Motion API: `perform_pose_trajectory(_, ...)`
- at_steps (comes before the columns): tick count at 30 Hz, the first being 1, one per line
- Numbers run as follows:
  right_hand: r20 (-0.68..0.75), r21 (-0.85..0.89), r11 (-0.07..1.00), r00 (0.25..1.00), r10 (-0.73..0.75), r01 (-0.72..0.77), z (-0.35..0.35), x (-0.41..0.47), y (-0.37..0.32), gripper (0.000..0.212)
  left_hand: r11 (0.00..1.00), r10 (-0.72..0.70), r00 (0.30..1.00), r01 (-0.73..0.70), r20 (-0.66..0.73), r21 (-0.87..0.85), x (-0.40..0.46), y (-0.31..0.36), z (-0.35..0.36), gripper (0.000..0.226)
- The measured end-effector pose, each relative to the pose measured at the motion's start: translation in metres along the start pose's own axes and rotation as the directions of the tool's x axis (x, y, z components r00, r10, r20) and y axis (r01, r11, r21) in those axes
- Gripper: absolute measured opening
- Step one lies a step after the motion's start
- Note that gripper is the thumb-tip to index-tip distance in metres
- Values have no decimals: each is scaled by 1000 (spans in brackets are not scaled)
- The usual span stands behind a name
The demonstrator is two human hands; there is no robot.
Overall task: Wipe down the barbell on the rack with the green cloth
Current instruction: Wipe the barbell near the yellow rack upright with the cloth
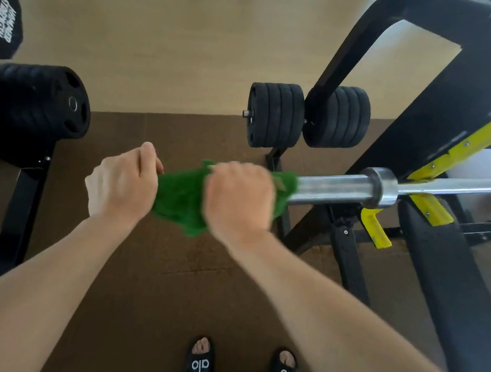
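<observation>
A steel barbell lies across the black and yellow rack, its thick sleeve end pointing left toward me. A green cloth is wrapped over the sleeve's end and hangs below it. My right hand is closed around the cloth on the sleeve and looks blurred. My left hand grips the cloth's left end, just past the tip of the bar, which is hidden under the cloth.
Black weight plates stand on a low storage stand behind the bar. A larger plate stack on a black frame is at the left. Brown floor mat lies underfoot; my sandalled feet are below.
</observation>
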State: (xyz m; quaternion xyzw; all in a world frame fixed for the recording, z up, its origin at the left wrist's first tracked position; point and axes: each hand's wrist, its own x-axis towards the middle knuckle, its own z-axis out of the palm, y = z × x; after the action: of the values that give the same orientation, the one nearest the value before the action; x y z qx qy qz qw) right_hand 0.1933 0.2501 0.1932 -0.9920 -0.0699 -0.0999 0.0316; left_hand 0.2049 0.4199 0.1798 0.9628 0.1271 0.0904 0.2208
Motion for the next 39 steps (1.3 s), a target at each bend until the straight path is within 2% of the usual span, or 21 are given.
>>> perform_pose_trajectory(3,-38,121,985,992,-119,123,4,7,-49,40,998,-14,1000,12,-26,-60,3,-4,3,60)
perform_pose_trajectory(9,-4,161,959,971,-237,235,1,8,-9,45,1000,5,1000,-5,16,7,1,-4,-1,57)
perform_pose_trajectory(12,41,29,990,990,-138,136,-5,6,75,45,999,2,999,-5,52,49,0,-2,-5,52)
perform_pose_trajectory(14,-11,-57,998,1000,-18,17,-11,2,144,44,995,20,999,-24,45,97,-3,2,-5,48)
perform_pose_trajectory(17,-69,-63,991,991,112,-116,1,3,173,47,990,43,999,-45,16,132,-7,7,-5,49)
perform_pose_trajectory(19,-136,-32,972,965,226,-233,9,4,156,49,988,30,1000,-29,-2,151,-7,7,-4,48)
perform_pose_trajectory(21,-128,-35,963,957,261,-267,6,3,125,52,985,43,999,-39,-20,169,-6,8,-2,48)
perform_pose_trajectory(24,-27,-67,995,997,79,-81,0,0,36,44,982,46,998,-37,-42,187,-6,8,1,47)
perform_pose_trajectory(26,-10,40,999,1000,-24,24,2,0,-25,42,991,19,998,-12,-54,133,-6,5,2,45)
perform_pose_trajectory(28,-35,152,987,998,-55,59,7,6,-44,44,997,-1,999,4,-45,71,-2,2,1,42)
perform_pose_trajectory(31,-24,102,973,978,-206,208,15,7,-21,44,995,24,999,-21,-32,94,0,-2,0,40)
perform_pose_trajectory(33,-5,117,960,967,-256,255,8,7,-4,46,994,26,1000,-25,-6,111,-2,-2,-2,40)
perform_pose_trajectory(36,56,53,977,977,-207,205,0,6,49,48,992,23,999,-27,33,119,-3,0,-4,40)
perform_pose_trajectory(39,44,-43,998,998,-37,39,-8,2,137,46,984,18,998,-28,54,176,-3,1,-5,41)
